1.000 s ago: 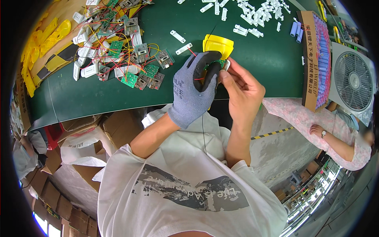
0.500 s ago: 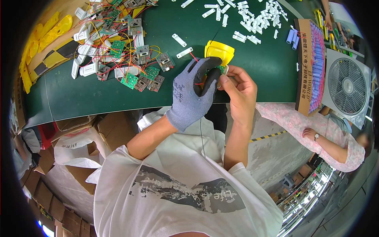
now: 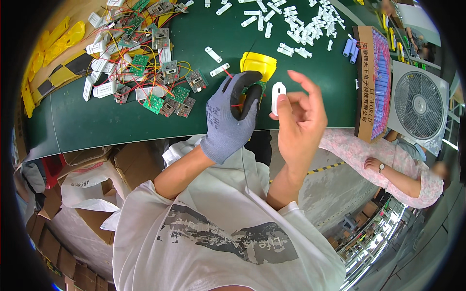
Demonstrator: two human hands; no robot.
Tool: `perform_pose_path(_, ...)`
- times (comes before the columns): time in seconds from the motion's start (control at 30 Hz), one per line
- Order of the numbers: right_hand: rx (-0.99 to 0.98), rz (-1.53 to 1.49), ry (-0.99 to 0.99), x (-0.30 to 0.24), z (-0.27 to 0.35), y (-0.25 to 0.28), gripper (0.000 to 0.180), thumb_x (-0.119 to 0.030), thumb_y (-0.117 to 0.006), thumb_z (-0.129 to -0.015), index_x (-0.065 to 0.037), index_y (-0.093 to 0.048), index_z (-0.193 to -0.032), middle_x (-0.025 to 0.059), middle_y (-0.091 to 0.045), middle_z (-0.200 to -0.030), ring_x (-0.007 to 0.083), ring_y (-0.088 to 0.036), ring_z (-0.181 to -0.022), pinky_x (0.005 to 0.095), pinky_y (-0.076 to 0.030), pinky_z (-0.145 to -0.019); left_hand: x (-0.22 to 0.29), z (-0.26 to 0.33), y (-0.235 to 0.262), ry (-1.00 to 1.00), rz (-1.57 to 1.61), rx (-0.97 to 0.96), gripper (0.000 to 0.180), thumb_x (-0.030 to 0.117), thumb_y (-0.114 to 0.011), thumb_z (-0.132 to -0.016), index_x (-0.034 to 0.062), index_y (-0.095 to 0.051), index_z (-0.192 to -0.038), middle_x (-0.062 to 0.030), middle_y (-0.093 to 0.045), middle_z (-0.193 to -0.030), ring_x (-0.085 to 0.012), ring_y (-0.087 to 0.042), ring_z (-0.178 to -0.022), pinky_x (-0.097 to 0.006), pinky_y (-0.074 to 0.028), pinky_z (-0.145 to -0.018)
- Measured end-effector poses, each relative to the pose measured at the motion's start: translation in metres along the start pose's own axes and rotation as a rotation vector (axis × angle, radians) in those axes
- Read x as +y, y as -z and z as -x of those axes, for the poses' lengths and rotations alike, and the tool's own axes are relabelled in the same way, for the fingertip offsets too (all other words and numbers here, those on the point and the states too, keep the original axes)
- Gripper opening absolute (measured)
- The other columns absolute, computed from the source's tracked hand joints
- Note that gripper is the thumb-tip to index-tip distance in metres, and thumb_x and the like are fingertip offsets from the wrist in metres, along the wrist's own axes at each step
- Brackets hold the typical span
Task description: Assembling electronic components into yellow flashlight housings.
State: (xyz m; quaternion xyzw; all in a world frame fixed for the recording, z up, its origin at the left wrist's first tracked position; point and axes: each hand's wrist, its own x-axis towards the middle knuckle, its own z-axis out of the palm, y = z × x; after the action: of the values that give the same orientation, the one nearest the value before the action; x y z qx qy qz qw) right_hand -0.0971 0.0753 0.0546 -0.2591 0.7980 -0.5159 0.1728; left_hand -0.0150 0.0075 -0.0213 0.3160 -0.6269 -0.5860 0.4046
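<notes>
My left hand [image 3: 228,116], in a grey glove with black fingertips, is closed around a yellow plastic housing [image 3: 259,63]. A bit of green circuit board [image 3: 262,85] shows at the housing beside the fingers; the rest is hidden by the glove. Between the thumb and fingers of my bare right hand [image 3: 302,123] is a small white oblong plastic cover [image 3: 277,92] with a dark slot. It stands apart from the housing, a little to its right. A red wire sticks up by the glove, near a loose white strip [image 3: 219,70] on the green table [image 3: 310,104].
Circuit boards [image 3: 154,103] with tangled wires and white plastic cases [image 3: 104,89] lie heaped at the left. Small white strips [image 3: 303,24] are scattered at the back. A cardboard box [image 3: 364,92] of purple cells and a fan [image 3: 419,99] stand right, near another person's arm [image 3: 400,177].
My right hand has drawn away from the housing to the right, bringing the white cover into plain sight. My left hand keeps its grip. The whole view has shifted slightly.
</notes>
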Motion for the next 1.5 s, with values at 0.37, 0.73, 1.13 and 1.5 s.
perform_pose_path(0.37, -0.121, -0.126, 0.144, 0.057, -0.003, -0.013, 0.013, -0.008, -0.067, -0.089, 0.003, -0.062, -0.086, 0.0044, -0.063, -0.078, 0.0069, -0.052, -0.068, 0.0208, -0.038, -0.055, 0.000, 0.001, 0.004, 0.018, 0.022, -0.018, 0.023, 0.002, -0.060, -0.087, 0.0012, -0.059, -0.110, -0.0145, -0.064, -0.098, -0.0258, -0.065, -0.084, -0.033, -0.050, -0.074)
perform_pose_path(0.73, -0.062, -0.216, 0.158, 0.062, 0.000, -0.020, 0.010, -0.005, -0.065, -0.091, 0.005, -0.063, -0.088, 0.0047, -0.065, -0.079, 0.0077, -0.058, -0.071, 0.0201, -0.045, -0.062, -0.001, 0.000, 0.005, 0.001, -0.004, -0.034, 0.023, 0.002, -0.061, -0.086, 0.0006, -0.060, -0.109, -0.0156, -0.064, -0.096, -0.0276, -0.064, -0.082, -0.034, -0.050, -0.073)
perform_pose_path(1.13, -0.047, -0.418, -0.037, 0.052, 0.005, -0.023, 0.013, -0.005, -0.063, -0.093, 0.007, -0.065, -0.097, 0.0058, -0.067, -0.086, 0.0086, -0.061, -0.075, 0.0219, -0.052, -0.069, -0.002, 0.001, 0.004, 0.026, 0.052, -0.010, 0.023, 0.000, -0.062, -0.085, 0.0019, -0.061, -0.108, -0.0153, -0.064, -0.095, -0.0280, -0.064, -0.081, -0.034, -0.050, -0.073)
perform_pose_path(1.5, -0.244, -0.252, -0.080, 0.026, -0.006, 0.007, 0.031, 0.001, -0.065, -0.087, 0.004, -0.063, -0.118, 0.0039, -0.067, -0.081, 0.0030, -0.057, -0.070, 0.0181, -0.048, -0.066, 0.001, 0.001, 0.002, 0.021, 0.028, -0.025, 0.023, 0.002, -0.062, -0.085, 0.0036, -0.061, -0.108, -0.0144, -0.064, -0.094, -0.0271, -0.064, -0.079, -0.034, -0.050, -0.070)
